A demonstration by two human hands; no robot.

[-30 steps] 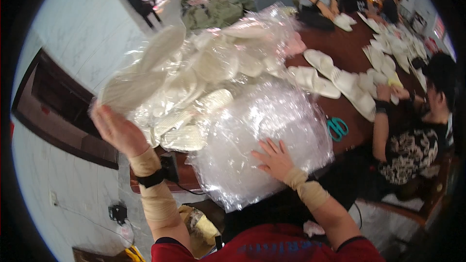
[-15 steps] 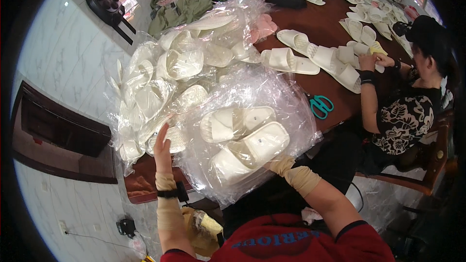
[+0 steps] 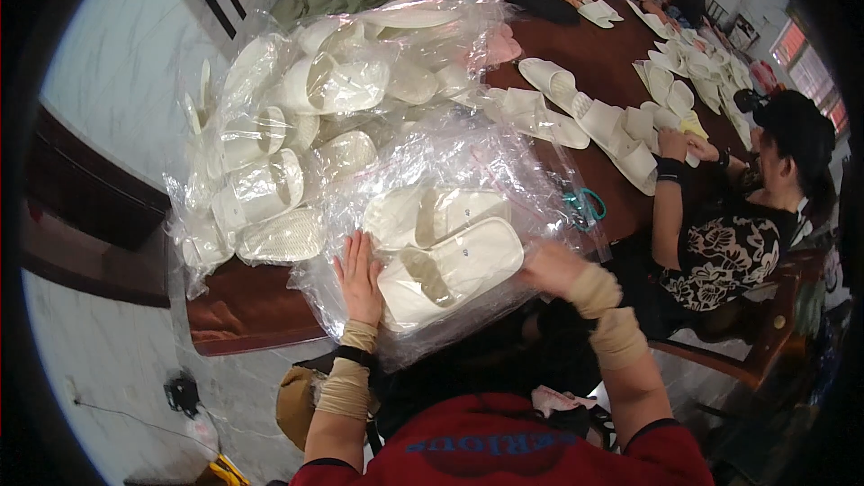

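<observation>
A pair of white slippers (image 3: 477, 261) lies side by side on a layer of clear plastic bags (image 3: 432, 155) at the near table edge. Whether a layer of film also covers the pair, I cannot tell. My left hand (image 3: 360, 279) rests at the toe end of the nearer slipper, fingers stretched out and nothing held. By the heel end is my right hand (image 3: 553, 268), blurred, its fingers partly hidden. Behind and to the left, a heap of white slippers in clear bags (image 3: 270, 184) spreads over the table.
Teal scissors (image 3: 587, 205) lie right of the plastic, partly under film. Loose white slippers (image 3: 616, 126) run along the brown table (image 3: 261, 310). A co-worker (image 3: 733, 207) sits at the right, hands on a slipper; others work at the far end. A pink item (image 3: 500, 45) lies behind.
My left hand has come down from the air to the slippers' toe end. My right hand has moved out from under the heel end to its right. The view has shifted slightly.
</observation>
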